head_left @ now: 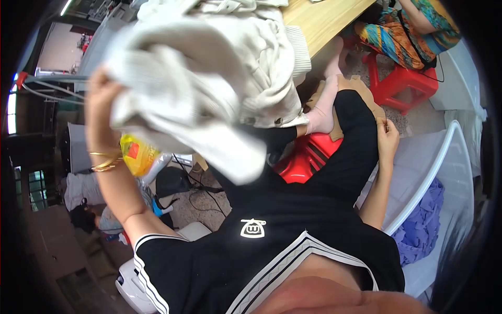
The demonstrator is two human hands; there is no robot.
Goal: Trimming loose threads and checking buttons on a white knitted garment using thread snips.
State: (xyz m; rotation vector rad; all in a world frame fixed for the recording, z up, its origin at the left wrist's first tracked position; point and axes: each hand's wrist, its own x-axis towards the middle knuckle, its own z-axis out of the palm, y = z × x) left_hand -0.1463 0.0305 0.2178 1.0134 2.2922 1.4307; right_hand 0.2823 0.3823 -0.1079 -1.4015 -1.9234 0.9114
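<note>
My left hand (pixel 102 97) is raised at the upper left and grips a blurred white cloth (pixel 178 99) that hangs down toward my chest. Behind the cloth a cream knitted garment (pixel 261 63) drapes off the edge of a wooden table (pixel 319 18). My right hand (pixel 388 137) rests on my knee at the right, fingers curled with nothing visible in them. I wear a black shirt and black trousers and sit on a red plastic stool (pixel 306 159).
A white mesh basket (pixel 444 172) with purple fabric (pixel 423 225) stands at the right. Another person in a colourful garment sits on a red stool (pixel 405 83) at the top right. A yellow bag (pixel 137 154), cables and a white container (pixel 130 282) lie on the floor at the left.
</note>
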